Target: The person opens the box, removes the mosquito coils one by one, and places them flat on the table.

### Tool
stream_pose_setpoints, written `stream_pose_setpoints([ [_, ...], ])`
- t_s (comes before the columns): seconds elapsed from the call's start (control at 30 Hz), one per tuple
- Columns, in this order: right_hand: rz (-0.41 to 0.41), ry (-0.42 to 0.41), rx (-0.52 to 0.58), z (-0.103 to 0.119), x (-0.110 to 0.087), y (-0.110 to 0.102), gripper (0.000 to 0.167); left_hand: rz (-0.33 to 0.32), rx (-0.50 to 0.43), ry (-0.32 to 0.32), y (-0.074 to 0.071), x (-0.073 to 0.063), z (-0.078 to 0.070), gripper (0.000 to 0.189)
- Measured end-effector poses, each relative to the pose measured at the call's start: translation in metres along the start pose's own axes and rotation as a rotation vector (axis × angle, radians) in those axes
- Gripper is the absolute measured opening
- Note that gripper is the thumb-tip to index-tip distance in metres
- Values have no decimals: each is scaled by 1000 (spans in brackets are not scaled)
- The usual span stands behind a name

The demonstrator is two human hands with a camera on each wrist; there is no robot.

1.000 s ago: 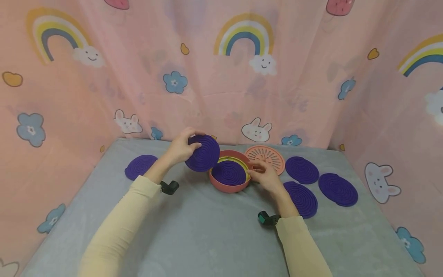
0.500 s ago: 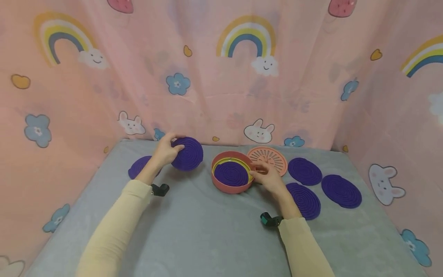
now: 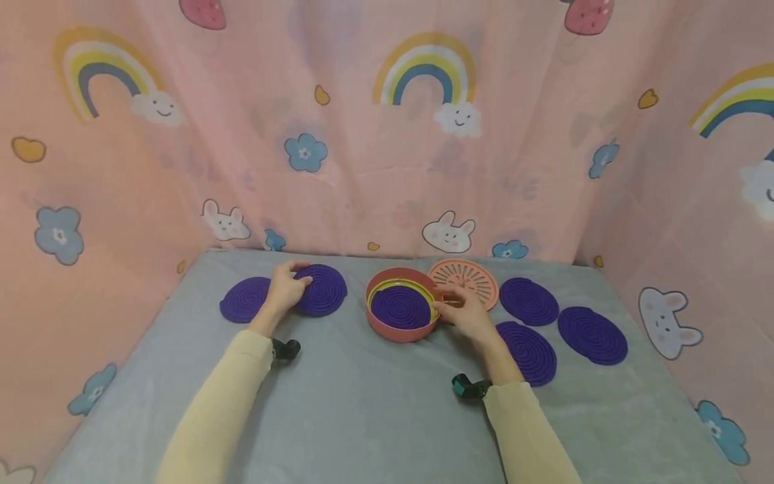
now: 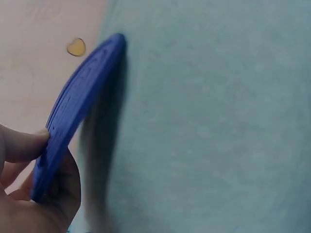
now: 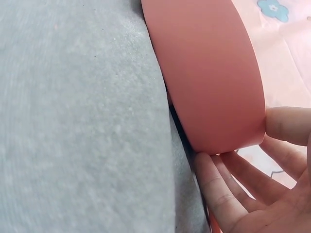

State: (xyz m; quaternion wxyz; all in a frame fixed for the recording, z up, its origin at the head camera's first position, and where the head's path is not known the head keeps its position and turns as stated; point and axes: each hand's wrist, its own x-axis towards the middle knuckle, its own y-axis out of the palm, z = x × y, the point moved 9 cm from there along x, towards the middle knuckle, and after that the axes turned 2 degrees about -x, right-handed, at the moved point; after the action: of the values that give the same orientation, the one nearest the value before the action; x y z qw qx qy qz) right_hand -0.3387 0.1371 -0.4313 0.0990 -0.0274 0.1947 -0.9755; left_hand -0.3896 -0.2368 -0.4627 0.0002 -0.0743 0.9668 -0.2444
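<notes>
My left hand pinches a purple mosquito coil by its left edge, thumb on the upper face and fingers beneath. In the left wrist view the coil stands tilted close over the cloth, casting a shadow. A round red coil box with a yellow inner ring stands at the middle back, and another purple coil lies inside it. My right hand grips the box's right side. The right wrist view has its thumb at the rim and its fingertips against the red wall.
Left of my left hand lies one purple coil. Several more, such as this coil, lie on the right. Behind my right hand is a slotted orange lid. A patterned pink curtain borders the grey cloth-covered table.
The left hand has carried its coil leftward, away from the box's edge, and then lowered it toward the table. My right hand stays on the box.
</notes>
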Motion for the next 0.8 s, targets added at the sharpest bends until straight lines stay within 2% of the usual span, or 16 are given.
stream_pose_setpoints([
  [0.1,0,-15,-10,2,-1,1,41,-5,17,-20,3,1,8,41],
  [0.2,6,-20,-12,4,-3,1,41,0,46,-14,6,2,10,40],
  [0.33,3,-21,-14,5,-4,0,41,19,96,32,10,2,1,40],
  [0.43,7,-22,-17,2,-1,0,42,41,168,60,13,1,-4,41],
  [0.57,7,-14,-5,-16,8,1,42,87,268,66,16,1,-8,43],
  [0.67,-6,-14,-3,-29,15,1,42,110,288,57,15,1,-12,43],
  [0.8,-22,-27,-7,-34,18,0,40,121,292,70,13,2,-23,42],
])
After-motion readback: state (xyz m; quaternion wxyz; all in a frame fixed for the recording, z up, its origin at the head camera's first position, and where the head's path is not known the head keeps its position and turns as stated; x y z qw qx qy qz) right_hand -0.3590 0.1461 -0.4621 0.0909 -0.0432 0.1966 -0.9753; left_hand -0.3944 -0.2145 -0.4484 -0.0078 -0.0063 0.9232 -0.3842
